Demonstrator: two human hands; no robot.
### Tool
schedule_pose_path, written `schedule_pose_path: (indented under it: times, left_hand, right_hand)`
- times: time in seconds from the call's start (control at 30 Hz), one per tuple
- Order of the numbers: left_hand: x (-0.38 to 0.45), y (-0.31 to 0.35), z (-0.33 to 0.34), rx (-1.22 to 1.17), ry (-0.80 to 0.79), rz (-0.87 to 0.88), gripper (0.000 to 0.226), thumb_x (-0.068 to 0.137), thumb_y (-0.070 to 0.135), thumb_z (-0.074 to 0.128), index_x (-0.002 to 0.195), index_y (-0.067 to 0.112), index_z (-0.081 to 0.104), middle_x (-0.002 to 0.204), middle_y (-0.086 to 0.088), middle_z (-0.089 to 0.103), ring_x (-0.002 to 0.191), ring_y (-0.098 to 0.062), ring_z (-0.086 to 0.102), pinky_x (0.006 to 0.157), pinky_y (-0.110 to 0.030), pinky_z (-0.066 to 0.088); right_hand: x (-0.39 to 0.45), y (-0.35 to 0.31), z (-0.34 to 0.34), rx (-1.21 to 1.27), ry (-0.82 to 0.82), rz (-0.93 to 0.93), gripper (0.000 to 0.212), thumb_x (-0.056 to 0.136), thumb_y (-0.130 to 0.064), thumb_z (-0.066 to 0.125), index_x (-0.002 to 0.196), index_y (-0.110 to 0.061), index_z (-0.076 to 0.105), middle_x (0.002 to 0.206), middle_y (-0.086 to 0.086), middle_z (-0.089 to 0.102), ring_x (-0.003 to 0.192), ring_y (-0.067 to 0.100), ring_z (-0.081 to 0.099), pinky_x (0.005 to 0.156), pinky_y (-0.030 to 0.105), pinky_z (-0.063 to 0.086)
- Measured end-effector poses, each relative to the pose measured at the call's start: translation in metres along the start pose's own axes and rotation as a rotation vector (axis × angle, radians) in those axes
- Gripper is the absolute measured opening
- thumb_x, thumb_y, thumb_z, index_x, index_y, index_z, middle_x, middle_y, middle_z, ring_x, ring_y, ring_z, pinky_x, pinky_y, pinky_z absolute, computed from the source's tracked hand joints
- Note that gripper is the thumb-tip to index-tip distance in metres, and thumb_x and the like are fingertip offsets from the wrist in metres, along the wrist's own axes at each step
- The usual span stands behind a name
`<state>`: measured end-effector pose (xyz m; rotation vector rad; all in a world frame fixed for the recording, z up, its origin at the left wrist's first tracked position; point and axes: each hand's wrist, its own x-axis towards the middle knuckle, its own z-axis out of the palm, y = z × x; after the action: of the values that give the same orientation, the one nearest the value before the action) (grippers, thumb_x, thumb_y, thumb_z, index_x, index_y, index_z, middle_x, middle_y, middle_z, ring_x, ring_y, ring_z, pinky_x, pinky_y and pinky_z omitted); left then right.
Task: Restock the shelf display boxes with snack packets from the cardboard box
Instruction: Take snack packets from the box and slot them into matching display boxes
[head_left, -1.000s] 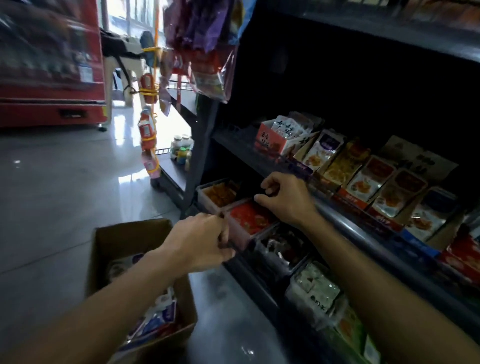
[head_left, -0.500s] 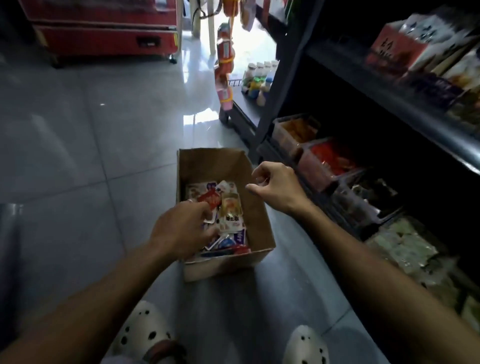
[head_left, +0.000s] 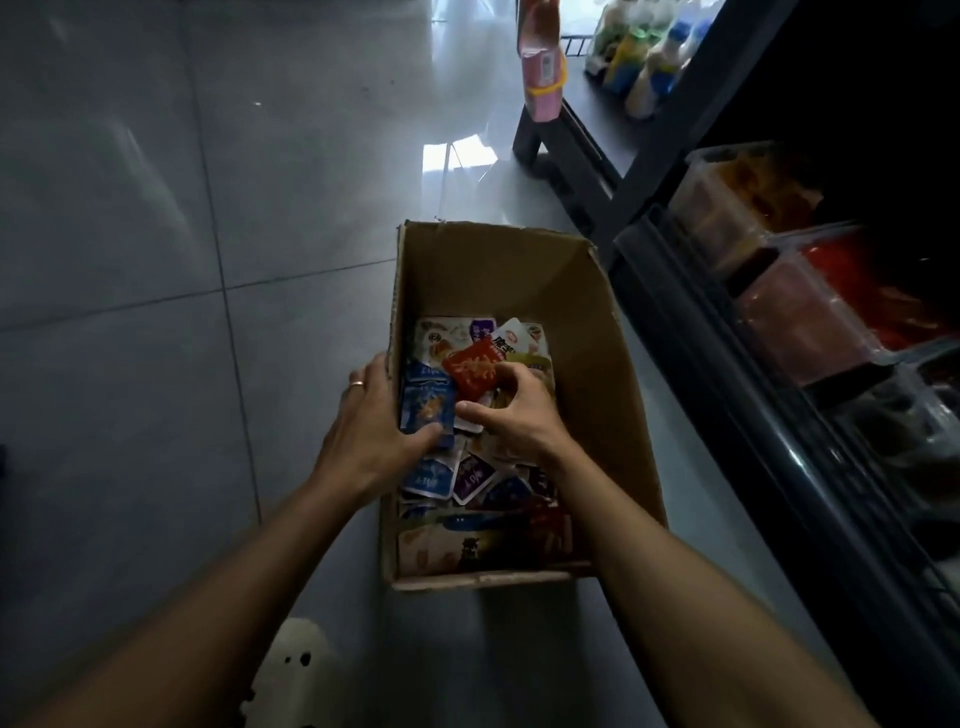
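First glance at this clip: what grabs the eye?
Both hands are down in the open cardboard box on the grey tiled floor: the right hand fingers a red snack packet, the left hand a blue packet. Clear display boxes line the dark shelf at right.

Print on the small glossy snack packets (head_left: 475, 371) in the brown cardboard box (head_left: 587, 374) is too blurred to read.
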<state>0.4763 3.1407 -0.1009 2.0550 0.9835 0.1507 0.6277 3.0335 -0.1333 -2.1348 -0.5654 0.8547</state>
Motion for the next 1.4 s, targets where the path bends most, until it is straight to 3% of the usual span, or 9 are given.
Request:
schedule_pose_path:
  times: [0.17,0.3,0.47,0.57,0.8,0.93,1.03,1.2,1.4]
  left_hand:
    - [0.011,-0.021,0.016,-0.176,0.012,0.049,0.081,0.08,0.016,0.078,0.145,0.023,0.031,0.135,-0.003,0.044,0.125,-0.016,0.045,0.099,-0.034,0.046]
    - [0.015,-0.028,0.017,-0.22,-0.019,0.053,0.087,0.077,0.014,0.081,0.146,0.025,0.029,0.136,-0.002,0.046,0.125,-0.014,0.047,0.094,-0.023,0.044]
    - [0.014,-0.024,0.019,-0.244,-0.004,0.037,0.086,0.077,0.01,0.08,0.146,0.022,0.031,0.134,0.002,0.044,0.122,-0.01,0.046,0.09,-0.018,0.045]
    - [0.013,-0.025,0.019,-0.284,-0.017,0.023,0.086,0.077,0.01,0.08,0.146,0.024,0.031,0.136,0.0,0.045,0.126,-0.014,0.048,0.1,-0.034,0.048]
    - [0.012,-0.024,0.021,-0.265,-0.023,0.016,0.087,0.079,0.006,0.077,0.149,0.025,0.027,0.133,0.005,0.042,0.122,-0.008,0.044,0.074,-0.005,0.041]
    - [0.013,-0.026,0.02,-0.295,-0.035,0.012,0.087,0.08,0.003,0.075,0.149,0.025,0.027,0.136,0.002,0.043,0.119,-0.009,0.048,0.066,-0.002,0.047]
    - [0.012,-0.027,0.021,-0.295,-0.038,0.012,0.087,0.08,0.003,0.075,0.149,0.026,0.027,0.139,0.001,0.043,0.119,-0.009,0.048,0.066,-0.001,0.046]
    - [0.012,-0.028,0.021,-0.276,-0.033,0.026,0.085,0.081,0.006,0.076,0.148,0.027,0.027,0.135,0.002,0.043,0.12,-0.011,0.047,0.069,-0.003,0.044]
    - [0.013,-0.03,0.021,-0.284,-0.035,0.037,0.084,0.081,0.006,0.075,0.146,0.029,0.027,0.135,0.002,0.044,0.119,-0.01,0.048,0.067,-0.004,0.047]
  right_hand:
    - [0.041,0.031,0.035,0.283,-0.021,0.113,0.076,0.07,-0.027,0.087,0.134,-0.019,0.047,0.132,0.003,0.059,0.124,0.019,0.055,0.106,0.039,0.045]
    - [0.043,0.026,0.043,0.181,-0.264,0.102,0.049,0.084,-0.02,0.076,0.129,-0.013,0.055,0.116,-0.004,0.061,0.107,0.013,0.059,0.074,0.013,0.047]
    - [0.046,0.041,0.031,0.27,-0.048,0.092,0.031,0.086,-0.01,0.073,0.116,-0.009,0.064,0.1,-0.004,0.066,0.096,0.013,0.062,0.07,0.009,0.048]
    - [0.057,0.044,0.032,0.422,0.178,0.165,0.046,0.077,-0.013,0.081,0.119,-0.007,0.064,0.116,0.007,0.068,0.106,0.023,0.064,0.092,0.035,0.054]
    - [0.069,0.036,0.057,0.422,-0.11,0.329,0.039,0.079,-0.018,0.08,0.112,-0.004,0.064,0.109,0.01,0.068,0.093,0.023,0.066,0.08,0.036,0.056]
    - [0.075,0.024,0.07,0.294,-0.079,0.343,0.034,0.081,-0.02,0.078,0.107,-0.005,0.064,0.103,0.009,0.066,0.086,0.022,0.064,0.067,0.031,0.055]
    - [0.082,0.025,0.078,0.487,-0.067,0.435,0.034,0.085,-0.015,0.075,0.114,-0.002,0.065,0.114,0.013,0.068,0.099,0.025,0.068,0.061,0.023,0.055]
    - [0.094,0.019,0.081,0.856,-0.009,0.49,0.062,0.073,-0.047,0.081,0.119,-0.01,0.062,0.115,0.014,0.07,0.098,0.032,0.07,0.088,0.049,0.057]
    - [0.102,0.019,0.076,0.608,0.066,0.541,0.026,0.102,-0.028,0.049,0.081,-0.013,0.05,0.099,0.013,0.061,0.1,0.026,0.061,0.1,0.041,0.049]
